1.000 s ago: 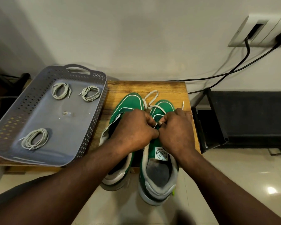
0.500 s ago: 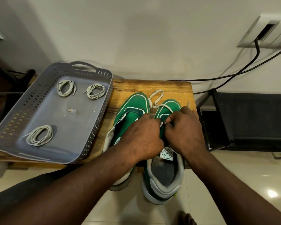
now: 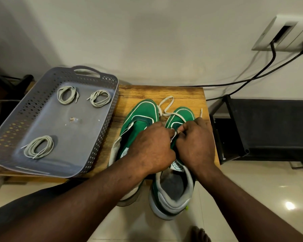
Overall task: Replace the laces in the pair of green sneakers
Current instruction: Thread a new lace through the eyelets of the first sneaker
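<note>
1. Little has shifted over the last half second: both hands stay bunched together over the same sneaker. Toes of a bare foot (image 3: pixel 199 233), out of view a second ago, now show at 6 o'clock.
2. Left hand (image 3: pixel 152 147) and right hand (image 3: pixel 197 144) meet knuckle to knuckle, fingers curled. Between them they pinch a short stretch of the white lace (image 3: pixel 166 103).
3. Beyond the hands, at 12 o'clock, that lace runs out in a loose loop across the table, and one tip lies at 1 o'clock.
4. The green sneaker being laced (image 3: pixel 173 194) sits on the wooden table (image 3: pixel 147 93), toe pointing to 12 o'clock and heel overhanging the near edge.
5. A second sneaker (image 3: pixel 142 110) lies just beside it at 9 o'clock, with no lace visible on it.
6. The hands hide the eyelets and most of the tongue, so how far the lacing reaches cannot be told. The left forearm crosses the second sneaker's opening.
7. Farther toward 9 o'clock a grey perforated tray (image 3: pixel 47 123) rests against the table. It holds three coiled laces (image 3: pixel 38 149), well apart, and a small scrap (image 3: pixel 73 119).
8. At 3 o'clock stands a black rack (image 3: pixel 269 128). Two black cables (image 3: pixel 252 79) climb the wall to a socket (image 3: pixel 283 32) at 2 o'clock.
</note>
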Motion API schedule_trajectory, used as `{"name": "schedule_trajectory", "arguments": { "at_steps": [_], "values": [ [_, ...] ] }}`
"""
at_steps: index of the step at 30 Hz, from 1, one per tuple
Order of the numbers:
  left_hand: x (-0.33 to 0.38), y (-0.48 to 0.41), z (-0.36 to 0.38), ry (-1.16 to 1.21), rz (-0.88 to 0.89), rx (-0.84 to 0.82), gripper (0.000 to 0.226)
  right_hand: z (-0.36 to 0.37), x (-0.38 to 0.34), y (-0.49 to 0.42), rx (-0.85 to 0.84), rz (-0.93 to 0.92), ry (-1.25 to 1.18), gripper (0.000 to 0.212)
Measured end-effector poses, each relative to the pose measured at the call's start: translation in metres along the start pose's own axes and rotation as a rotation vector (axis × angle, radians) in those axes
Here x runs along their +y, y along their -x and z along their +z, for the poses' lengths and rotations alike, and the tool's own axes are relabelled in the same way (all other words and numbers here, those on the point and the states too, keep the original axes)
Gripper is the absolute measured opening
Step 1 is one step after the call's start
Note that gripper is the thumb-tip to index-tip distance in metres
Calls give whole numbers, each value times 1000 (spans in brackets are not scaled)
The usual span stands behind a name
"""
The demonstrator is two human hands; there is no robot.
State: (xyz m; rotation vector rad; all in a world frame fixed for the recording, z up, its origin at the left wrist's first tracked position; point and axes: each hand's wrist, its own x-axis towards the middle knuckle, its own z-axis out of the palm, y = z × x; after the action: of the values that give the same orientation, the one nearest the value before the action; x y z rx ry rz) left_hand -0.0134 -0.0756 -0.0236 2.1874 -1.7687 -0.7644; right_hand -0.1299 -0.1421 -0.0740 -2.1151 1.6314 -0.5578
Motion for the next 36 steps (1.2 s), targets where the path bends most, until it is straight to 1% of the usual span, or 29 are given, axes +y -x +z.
{"name": "schedule_trajectory", "arguments": {
  "at_steps": [4,6,9,12,14,17,20,23,25,28,31,33,36],
  "values": [
    [-2,-1,1,12,19,16,45,4,-2,-1,19,68,-24,11],
    [-3,-2,2,22,18,23,45,4,-3,-2,12,80,-98,8],
    [-3,-2,2,49,6,23,52,4,0,-3,-6,74,-216,21],
    [-4,-4,1,124,-24,12,60,6,6,-3,-1,60,-270,27],
    [-6,-5,0,178,-42,12,62,7,9,-5,1,52,-298,32],
    [-8,-6,-3,277,-66,24,60,6,12,-7,14,51,-333,29],
    [-8,-7,-6,381,-91,34,57,5,13,-5,83,67,-366,25],
    [-8,-8,-7,397,-107,4,58,3,13,-6,83,52,-345,23],
    [-8,-10,-6,345,-112,-25,60,-1,12,-10,23,24,-271,19],
    [-7,-12,-3,301,-164,13,67,-7,10,-16,-41,-59,-154,10],
    [-3,-12,-1,259,-157,14,75,-13,11,-20,-87,-128,-86,10],
    [-3,-12,-2,274,-163,12,77,-17,13,-21,-130,-154,-64,11],
    [-3,-12,-3,292,-179,14,78,-18,13,-23,-118,-182,-30,9]
  ]
}}
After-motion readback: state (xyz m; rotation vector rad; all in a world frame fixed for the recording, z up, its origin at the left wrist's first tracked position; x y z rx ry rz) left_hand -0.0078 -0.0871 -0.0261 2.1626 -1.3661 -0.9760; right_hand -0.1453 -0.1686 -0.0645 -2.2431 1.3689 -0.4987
